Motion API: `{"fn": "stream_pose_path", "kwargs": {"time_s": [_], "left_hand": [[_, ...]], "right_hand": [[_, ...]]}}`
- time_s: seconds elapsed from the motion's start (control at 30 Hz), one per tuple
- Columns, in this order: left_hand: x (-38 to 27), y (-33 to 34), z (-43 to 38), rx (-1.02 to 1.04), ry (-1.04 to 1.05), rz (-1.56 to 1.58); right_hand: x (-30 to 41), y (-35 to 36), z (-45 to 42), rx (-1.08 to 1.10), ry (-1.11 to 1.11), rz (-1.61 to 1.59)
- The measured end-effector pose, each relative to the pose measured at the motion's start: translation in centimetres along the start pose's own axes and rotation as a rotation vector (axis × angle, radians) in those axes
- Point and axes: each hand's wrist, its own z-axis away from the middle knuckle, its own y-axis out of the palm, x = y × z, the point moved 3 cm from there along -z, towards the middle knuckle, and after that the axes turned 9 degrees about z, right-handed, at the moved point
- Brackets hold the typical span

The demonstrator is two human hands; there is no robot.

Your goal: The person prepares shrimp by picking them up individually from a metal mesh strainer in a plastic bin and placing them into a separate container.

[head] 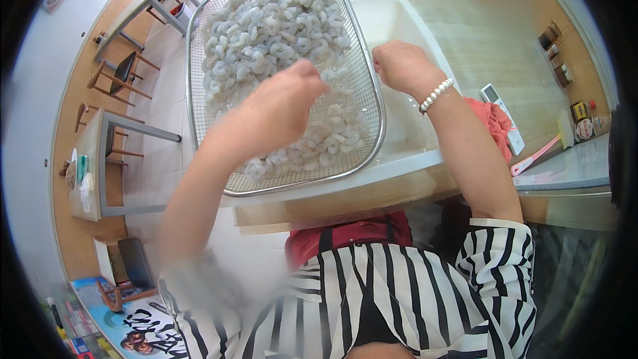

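A wire mesh basket (366, 87) with a metal rim holds a large heap of peeled raw shrimp (271, 30) at its far side. A smaller spread of shrimp (331, 132) lies at the near side. Over the middle of the basket is my left hand (281, 107), blurred, its fingers curled. Whether it holds a shrimp is hidden. My right hand (406, 70), wearing a white bead bracelet, is bent into a fist at the basket's right rim, above a white plastic tub (413, 20). Its fingertips are hidden, so I cannot tell if it grips anything. The basket overlaps the tub's left part.
Right of the tub, a red cloth (491, 122) touches a white device with a small display (503, 119). Beyond are a pink-handled brush or scraper (536, 157) and several condiment jars (590, 127). Tables and chairs (122, 80) line the left wall.
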Motion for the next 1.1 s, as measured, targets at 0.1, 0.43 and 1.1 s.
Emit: {"fn": "stream_pose_path", "kwargs": {"time_s": [0.1,0.43,1.1], "left_hand": [[0.5,1.1,-2.0,-0.227,0.074,0.081],[0.2,-0.8,-2.0,-0.084,0.010,-0.034],[2.7,-0.5,0.8,-0.433,0.117,-0.014]], "right_hand": [[0.4,-0.5,0.4,-0.021,-0.033,-0.002],[-0.3,-0.1,0.1,-0.042,-0.009,-0.011],[-0.7,0.5,0.0,-0.007,0.020,0.023]]}}
